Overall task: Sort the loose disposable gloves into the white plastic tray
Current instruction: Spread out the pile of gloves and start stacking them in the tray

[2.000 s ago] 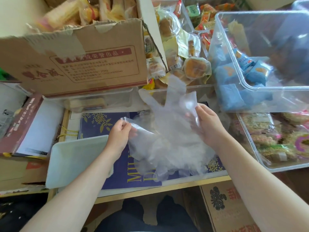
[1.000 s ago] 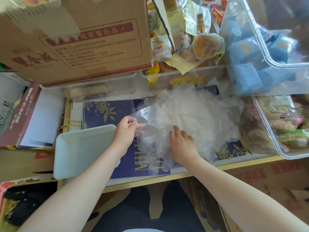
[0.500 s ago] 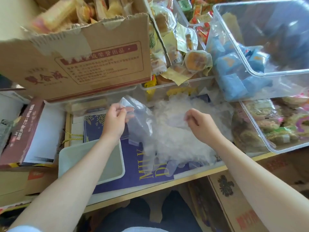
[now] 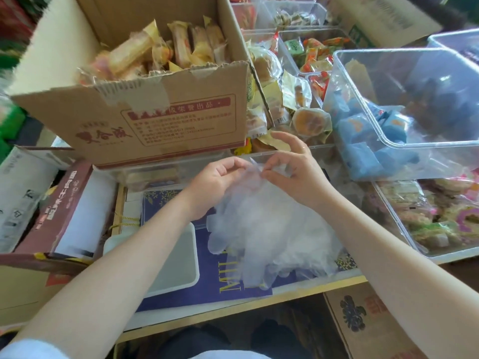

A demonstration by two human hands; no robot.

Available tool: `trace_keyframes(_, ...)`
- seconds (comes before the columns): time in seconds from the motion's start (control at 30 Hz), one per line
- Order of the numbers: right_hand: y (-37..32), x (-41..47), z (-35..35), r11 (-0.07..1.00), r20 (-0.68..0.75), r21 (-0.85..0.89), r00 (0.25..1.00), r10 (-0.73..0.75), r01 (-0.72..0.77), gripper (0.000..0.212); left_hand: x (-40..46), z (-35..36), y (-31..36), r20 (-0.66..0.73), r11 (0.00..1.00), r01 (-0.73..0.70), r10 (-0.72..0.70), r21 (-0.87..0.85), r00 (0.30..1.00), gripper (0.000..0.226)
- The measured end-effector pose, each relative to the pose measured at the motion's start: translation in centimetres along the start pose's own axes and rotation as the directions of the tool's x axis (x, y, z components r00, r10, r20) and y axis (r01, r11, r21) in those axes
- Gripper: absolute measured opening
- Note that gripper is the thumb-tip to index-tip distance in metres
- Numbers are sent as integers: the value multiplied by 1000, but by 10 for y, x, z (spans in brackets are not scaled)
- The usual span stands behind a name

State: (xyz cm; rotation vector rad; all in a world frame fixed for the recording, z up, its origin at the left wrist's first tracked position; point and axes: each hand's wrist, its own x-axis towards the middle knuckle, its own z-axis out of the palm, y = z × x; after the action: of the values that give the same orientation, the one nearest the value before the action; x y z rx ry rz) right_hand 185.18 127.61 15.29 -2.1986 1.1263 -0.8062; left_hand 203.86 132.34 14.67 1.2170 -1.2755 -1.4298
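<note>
A heap of clear disposable gloves [image 4: 274, 234] lies on a dark blue printed surface [image 4: 217, 270] in the middle of the head view. My left hand [image 4: 215, 182] and my right hand [image 4: 293, 167] meet above the heap's far side, both pinching the thin edge of one glove [image 4: 255, 168] between fingertips. The white plastic tray [image 4: 178, 260] sits to the left of the heap, partly covered by my left forearm; what shows of it holds nothing.
A cardboard box [image 4: 155, 104] of wrapped snacks stands behind my hands. Clear plastic bins [image 4: 404, 117] with blue packets and other snacks fill the right side. A maroon box [image 4: 59, 211] lies at left. Cartons sit below the table's front edge [image 4: 259, 304].
My hands have come together over the heap's far side and now pinch the same glove edge. The view has tilted up, showing more of the snack box.
</note>
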Motion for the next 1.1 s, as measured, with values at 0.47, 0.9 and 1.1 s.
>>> trace_keyframes(0.47,10,6,6,859,179,359,930,321,-366,26,-9,12,-23,-83,995,83,-88,-58,993,48)
trace_keyframes(0.9,25,14,-10,753,280,406,855,437,-518,19,-19,-14,-27,-203,887,136,-49,441,978,14)
trace_keyframes(1.1,33,18,-5,828,235,287,873,427,-482,19,-23,-24,-28,-189,927,253,-205,277,960,21)
